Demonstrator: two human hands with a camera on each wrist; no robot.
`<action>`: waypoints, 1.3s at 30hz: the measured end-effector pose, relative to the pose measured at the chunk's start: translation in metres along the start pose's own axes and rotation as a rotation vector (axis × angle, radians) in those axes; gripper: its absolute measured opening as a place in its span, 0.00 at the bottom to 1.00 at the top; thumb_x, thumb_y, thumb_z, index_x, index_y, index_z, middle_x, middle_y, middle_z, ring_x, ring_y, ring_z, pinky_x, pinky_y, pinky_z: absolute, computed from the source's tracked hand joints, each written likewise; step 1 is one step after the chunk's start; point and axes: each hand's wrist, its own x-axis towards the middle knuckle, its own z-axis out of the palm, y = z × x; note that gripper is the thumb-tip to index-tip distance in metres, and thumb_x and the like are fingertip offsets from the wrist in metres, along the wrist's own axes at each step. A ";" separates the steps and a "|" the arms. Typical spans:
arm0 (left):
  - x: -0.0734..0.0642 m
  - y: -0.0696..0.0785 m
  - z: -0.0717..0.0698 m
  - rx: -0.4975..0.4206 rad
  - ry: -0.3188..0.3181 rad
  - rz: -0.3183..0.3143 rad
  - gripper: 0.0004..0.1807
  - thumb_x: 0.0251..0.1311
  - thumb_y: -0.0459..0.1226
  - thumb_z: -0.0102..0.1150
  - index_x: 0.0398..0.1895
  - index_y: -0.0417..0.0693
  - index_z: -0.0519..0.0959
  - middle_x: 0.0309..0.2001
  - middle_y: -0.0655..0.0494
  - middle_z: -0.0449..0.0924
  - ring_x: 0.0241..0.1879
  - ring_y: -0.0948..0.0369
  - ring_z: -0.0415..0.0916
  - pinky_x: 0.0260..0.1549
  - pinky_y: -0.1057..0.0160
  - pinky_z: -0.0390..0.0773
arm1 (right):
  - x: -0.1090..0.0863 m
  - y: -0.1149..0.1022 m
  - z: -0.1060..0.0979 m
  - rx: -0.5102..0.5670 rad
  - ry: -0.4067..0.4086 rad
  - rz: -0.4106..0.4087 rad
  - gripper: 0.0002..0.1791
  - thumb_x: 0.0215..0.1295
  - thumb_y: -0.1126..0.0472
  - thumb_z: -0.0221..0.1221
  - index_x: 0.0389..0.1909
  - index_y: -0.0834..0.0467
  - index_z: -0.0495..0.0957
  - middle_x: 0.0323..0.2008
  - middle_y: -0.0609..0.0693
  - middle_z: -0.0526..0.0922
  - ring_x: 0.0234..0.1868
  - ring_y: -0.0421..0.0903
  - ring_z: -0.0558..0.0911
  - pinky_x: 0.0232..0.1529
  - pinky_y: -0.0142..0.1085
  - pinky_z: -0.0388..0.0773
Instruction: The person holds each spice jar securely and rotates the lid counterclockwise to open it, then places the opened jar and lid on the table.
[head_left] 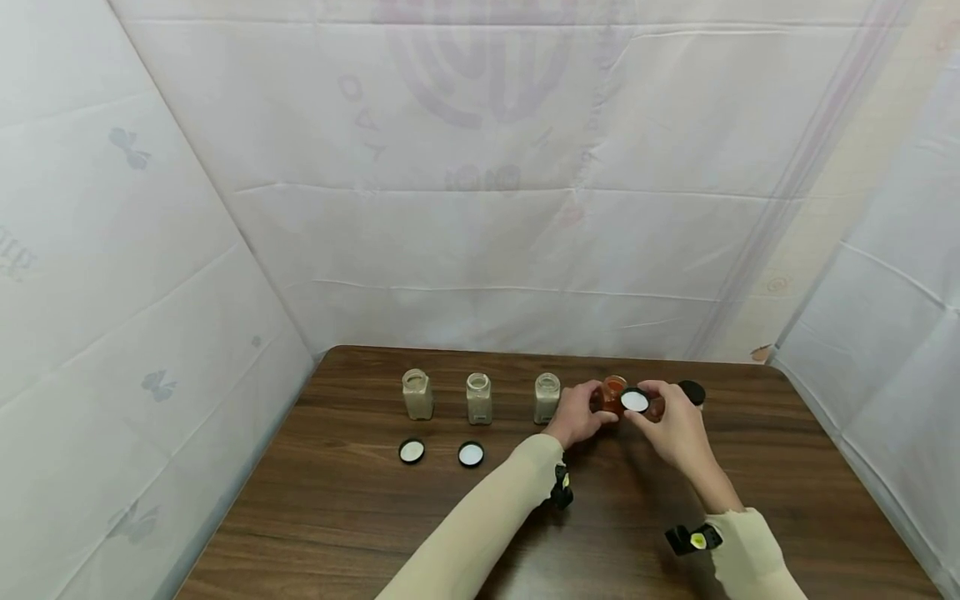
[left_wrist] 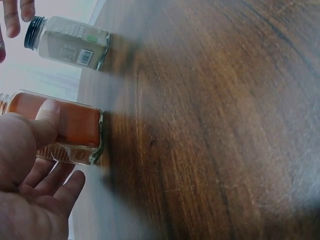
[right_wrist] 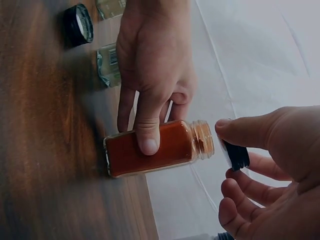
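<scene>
My left hand (head_left: 579,415) grips a glass spice jar (right_wrist: 170,150) of orange-red powder by its sides, the thumb across one face. The jar stands upright on the table, its threaded mouth uncovered. Just right of that mouth, my right hand (head_left: 678,433) pinches a black screw lid (right_wrist: 238,154) between thumb and fingers. The lid is off the jar, its white inner face (head_left: 634,402) turned up towards the head camera. Right of my right hand, partly hidden by it, is a jar of pale powder with a black lid on (left_wrist: 75,44).
Left of my hands stand three uncapped jars of pale powder, the left (head_left: 417,397), the middle (head_left: 479,400) and the right (head_left: 547,402). Two black lids, one (head_left: 412,451) and another (head_left: 471,454), lie white side up before them. White sheeting (head_left: 480,250) surrounds the wooden table (head_left: 345,500).
</scene>
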 end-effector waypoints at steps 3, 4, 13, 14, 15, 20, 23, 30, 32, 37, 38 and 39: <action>0.000 0.000 -0.001 0.005 0.001 0.007 0.25 0.63 0.46 0.72 0.62 0.52 0.80 0.51 0.59 0.85 0.55 0.60 0.80 0.56 0.61 0.79 | -0.005 0.002 0.000 -0.006 -0.013 -0.013 0.25 0.62 0.64 0.73 0.57 0.68 0.77 0.46 0.64 0.78 0.37 0.52 0.78 0.34 0.41 0.76; 0.001 -0.001 -0.001 0.008 0.002 0.009 0.25 0.63 0.46 0.72 0.61 0.52 0.80 0.51 0.59 0.85 0.55 0.59 0.80 0.56 0.61 0.79 | -0.006 0.003 0.000 -0.011 -0.021 -0.018 0.26 0.62 0.64 0.72 0.58 0.68 0.76 0.47 0.64 0.78 0.36 0.51 0.78 0.34 0.40 0.75; 0.002 -0.001 -0.001 0.024 0.009 0.017 0.25 0.62 0.46 0.73 0.61 0.52 0.80 0.52 0.59 0.86 0.56 0.60 0.80 0.57 0.63 0.78 | -0.021 0.013 0.004 -0.033 -0.080 -0.058 0.25 0.59 0.68 0.73 0.56 0.68 0.77 0.46 0.62 0.80 0.36 0.49 0.78 0.34 0.40 0.76; 0.002 -0.001 -0.001 0.025 0.008 0.014 0.25 0.62 0.47 0.73 0.61 0.52 0.80 0.52 0.59 0.86 0.56 0.60 0.80 0.57 0.63 0.78 | -0.022 0.014 0.005 -0.036 -0.085 -0.063 0.25 0.58 0.68 0.73 0.56 0.68 0.77 0.46 0.62 0.80 0.36 0.49 0.77 0.34 0.40 0.76; 0.002 0.000 -0.001 0.023 0.007 0.010 0.25 0.62 0.47 0.73 0.61 0.52 0.80 0.52 0.59 0.86 0.56 0.60 0.80 0.57 0.63 0.78 | -0.024 0.014 0.006 -0.039 -0.091 -0.065 0.25 0.58 0.68 0.73 0.55 0.68 0.77 0.45 0.61 0.80 0.36 0.49 0.77 0.34 0.39 0.75; 0.002 0.000 -0.001 0.038 0.006 0.008 0.25 0.63 0.47 0.72 0.61 0.52 0.80 0.51 0.59 0.86 0.55 0.59 0.81 0.57 0.63 0.78 | -0.028 0.016 0.013 -0.037 -0.125 -0.064 0.25 0.56 0.69 0.73 0.54 0.67 0.77 0.43 0.59 0.79 0.33 0.46 0.74 0.32 0.37 0.72; 0.002 0.000 0.000 0.050 0.007 0.014 0.25 0.63 0.48 0.72 0.61 0.52 0.80 0.52 0.59 0.85 0.56 0.58 0.80 0.58 0.62 0.77 | -0.030 0.017 0.017 -0.038 -0.143 -0.065 0.25 0.56 0.69 0.74 0.53 0.67 0.77 0.44 0.59 0.80 0.33 0.45 0.73 0.32 0.37 0.71; 0.002 0.000 0.000 0.048 -0.002 0.012 0.26 0.64 0.47 0.71 0.63 0.52 0.79 0.54 0.58 0.85 0.58 0.58 0.79 0.59 0.62 0.77 | -0.031 0.017 0.024 -0.037 -0.211 -0.012 0.25 0.56 0.66 0.75 0.53 0.66 0.77 0.47 0.59 0.82 0.33 0.45 0.73 0.35 0.40 0.71; 0.002 0.000 0.000 0.047 -0.003 0.011 0.26 0.64 0.48 0.71 0.63 0.52 0.79 0.54 0.58 0.85 0.57 0.58 0.79 0.59 0.62 0.77 | -0.031 0.017 0.026 -0.041 -0.237 0.011 0.25 0.56 0.65 0.75 0.53 0.66 0.77 0.45 0.58 0.82 0.33 0.46 0.74 0.34 0.41 0.72; 0.002 0.000 0.000 0.051 0.003 0.011 0.26 0.64 0.48 0.71 0.63 0.52 0.79 0.53 0.59 0.85 0.56 0.59 0.80 0.58 0.62 0.77 | -0.032 0.017 0.031 -0.062 -0.293 0.031 0.25 0.56 0.63 0.76 0.51 0.64 0.78 0.45 0.56 0.83 0.39 0.50 0.80 0.38 0.47 0.79; 0.002 0.000 0.000 0.051 0.004 0.012 0.26 0.64 0.48 0.71 0.63 0.52 0.79 0.53 0.59 0.85 0.56 0.59 0.80 0.58 0.63 0.77 | -0.032 0.017 0.032 -0.067 -0.301 0.030 0.24 0.56 0.62 0.76 0.51 0.63 0.78 0.46 0.56 0.83 0.41 0.51 0.81 0.39 0.49 0.80; 0.002 0.000 0.000 0.051 0.005 0.013 0.25 0.64 0.48 0.71 0.62 0.52 0.79 0.53 0.59 0.85 0.56 0.59 0.80 0.57 0.63 0.77 | -0.032 0.017 0.033 -0.071 -0.306 0.030 0.24 0.55 0.62 0.77 0.51 0.63 0.78 0.46 0.56 0.84 0.43 0.52 0.82 0.41 0.50 0.80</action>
